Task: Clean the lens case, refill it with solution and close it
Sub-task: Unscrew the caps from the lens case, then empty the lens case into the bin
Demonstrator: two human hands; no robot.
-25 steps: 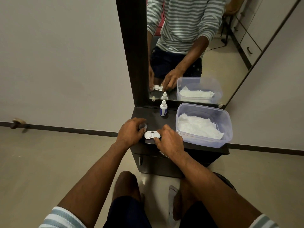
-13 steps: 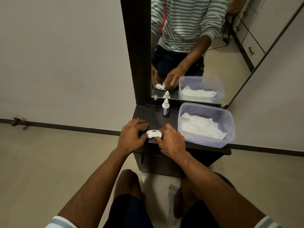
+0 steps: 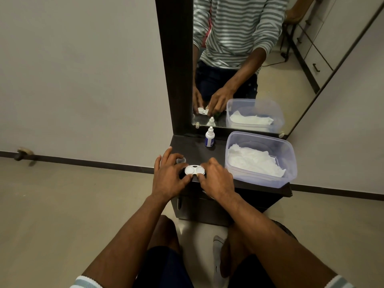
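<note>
The white two-well lens case lies on the dark vanity top near its front edge, both wells facing up without caps. My left hand pinches the case's left end between thumb and forefinger, its other fingers spread. My right hand grips the right end with thumb and fingers. A small clear cap rests on the top just behind my left fingers. The white solution bottle with a blue label stands upright and capped at the back, by the mirror.
A clear plastic tub with crumpled white tissue inside fills the right side of the top. A dark-framed mirror rises right behind it and reflects my hands. Bare floor lies to the left, and my legs are below.
My left hand has left the clear cap on the top and come down onto the case's left end. My right hand has stayed on the right end.
</note>
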